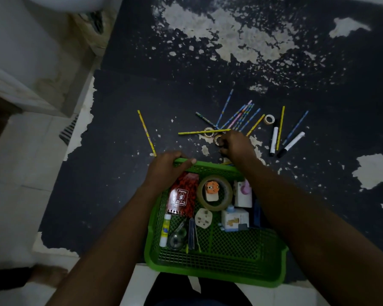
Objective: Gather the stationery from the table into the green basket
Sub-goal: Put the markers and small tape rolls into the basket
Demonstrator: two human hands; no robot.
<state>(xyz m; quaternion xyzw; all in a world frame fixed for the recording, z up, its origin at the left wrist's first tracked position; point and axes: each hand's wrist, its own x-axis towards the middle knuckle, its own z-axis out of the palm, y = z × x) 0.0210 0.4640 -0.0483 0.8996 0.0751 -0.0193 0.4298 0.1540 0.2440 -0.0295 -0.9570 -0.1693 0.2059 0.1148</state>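
Observation:
A green mesh basket (217,263) sits at the table's near edge. It holds a red notebook (182,194), a big tape roll (215,193), a glue stick (165,229), plugs and small boxes. My left hand (167,167) grips the basket's far rim. Just beyond the basket, my right hand (236,145) curls round a small tape ring (219,140). Several pencils (239,115) lie scattered beyond it, with one yellow pencil (146,132) off to the left. Two white markers (283,142) and another tape ring (269,119) lie to the right.
The table (119,184) is dark with peeling pale patches. Its left edge runs beside a white tiled floor (20,173) and a white wall. A third tape ring (208,131) lies under a yellow pencil near my right hand.

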